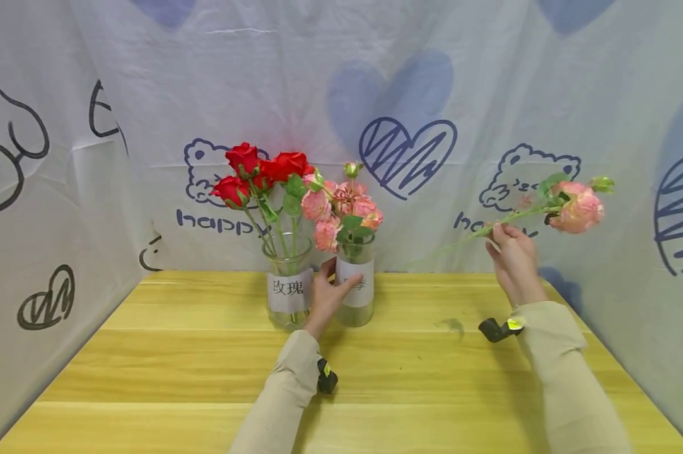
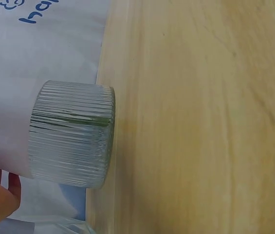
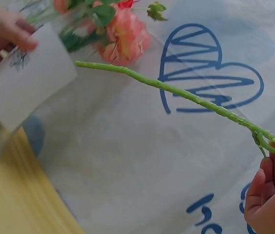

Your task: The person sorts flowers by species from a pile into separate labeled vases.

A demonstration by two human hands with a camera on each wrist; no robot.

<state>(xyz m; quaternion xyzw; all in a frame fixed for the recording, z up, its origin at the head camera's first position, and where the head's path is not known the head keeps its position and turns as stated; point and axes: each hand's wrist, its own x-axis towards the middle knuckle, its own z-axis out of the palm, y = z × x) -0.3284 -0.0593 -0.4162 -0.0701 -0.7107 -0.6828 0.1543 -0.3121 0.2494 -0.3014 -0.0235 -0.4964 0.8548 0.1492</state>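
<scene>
My left hand [image 1: 325,297] grips a ribbed glass vase [image 1: 355,315] by its side, the thumb lying across its white label. Several pink roses [image 1: 349,208] with green leaves stand in this vase. Away to the right, my right hand [image 1: 514,257] pinches the green stem [image 3: 191,100] of another pink rose [image 1: 578,209]. That rose is held above the table, nearly level, its bloom to the right and the bare stem end towards the vase. In the left wrist view the vase's lower part [image 2: 71,136] shows, with fingers at its label.
Just left of the held vase stands a second glass vase [image 1: 287,320], labelled in Chinese characters, with several red roses [image 1: 245,161]. Both are on a wooden table [image 1: 176,378]. White cloth [image 1: 296,82] with blue drawings hangs behind and at the sides.
</scene>
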